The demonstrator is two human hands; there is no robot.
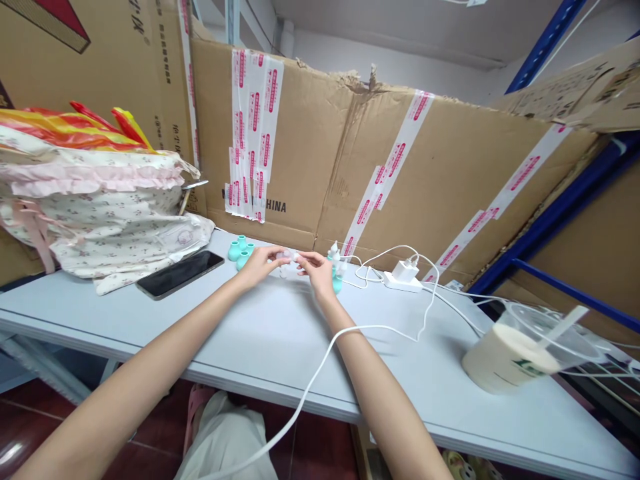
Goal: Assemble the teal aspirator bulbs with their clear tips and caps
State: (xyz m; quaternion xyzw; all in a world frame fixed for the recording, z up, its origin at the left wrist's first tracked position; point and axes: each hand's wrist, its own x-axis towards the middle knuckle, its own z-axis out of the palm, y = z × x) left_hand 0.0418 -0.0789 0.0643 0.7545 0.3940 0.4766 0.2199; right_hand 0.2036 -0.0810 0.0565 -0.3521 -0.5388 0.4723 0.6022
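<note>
Pale grey desk [280,333], smooth-topped, in a room w/ a reddish tiled floor [313,440]; tall brown cardboard [300,153] stands along its back edge, w/ strips of pink-and-white printed tape [255,120]. Blue metal framing [575,293] at far R.

Count: 2 bare hands, 1 phone [180,275], 1 cloth bag [115,200], 1 drink cup [510,357], 1 white power strip [403,283] w/ a plug in it, 4 teal cups [243,259] visible in a cluster. More teal, w/ pale pointed tips [334,251], is partly hidden behind the right hand [317,270].

Left hand [257,265] and right meet above the desk, mid-view — each grip narrow, fingertips pinched on 1 small translucent piece [287,256] btwn them; its exact shape is blurred.

Textures: bag floral, ruffled; phone flat, glossy black; cup clear plastic, part-filled w/ something creamy; teal cups rounded, narrow-necked; white cable [320,365] loops over the right forearm.
</note>
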